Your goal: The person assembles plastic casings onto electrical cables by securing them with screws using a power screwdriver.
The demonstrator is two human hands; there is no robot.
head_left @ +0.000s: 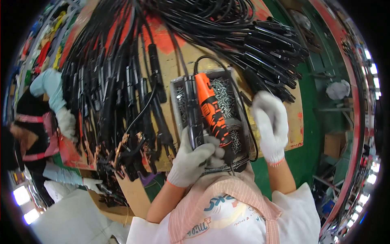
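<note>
My left hand [189, 160], in a white knit glove, is closed around the lower end of a black welding electrode holder [193, 101] with a cable running up from it. The holder lies lengthwise over a grey tray [175, 95] full of small silver screws [221, 97]. Beside it, an orange-and-black power screwdriver [210, 107] rests across the tray, its lower end next to my left fingers. My right hand [270, 124], also gloved, is raised at the tray's right, over the table edge. Motion smears its fingers, and anything in them cannot be made out.
Many black holders with copper-coloured jaws [122, 146] lie in rows on the left. Another pile of black holders [272, 53] and looped cables [203, 16] covers the back right. At the left, a co-worker's gloved hand [66, 123] is close to the bundle. A cardboard box [336, 144] stands beyond the table.
</note>
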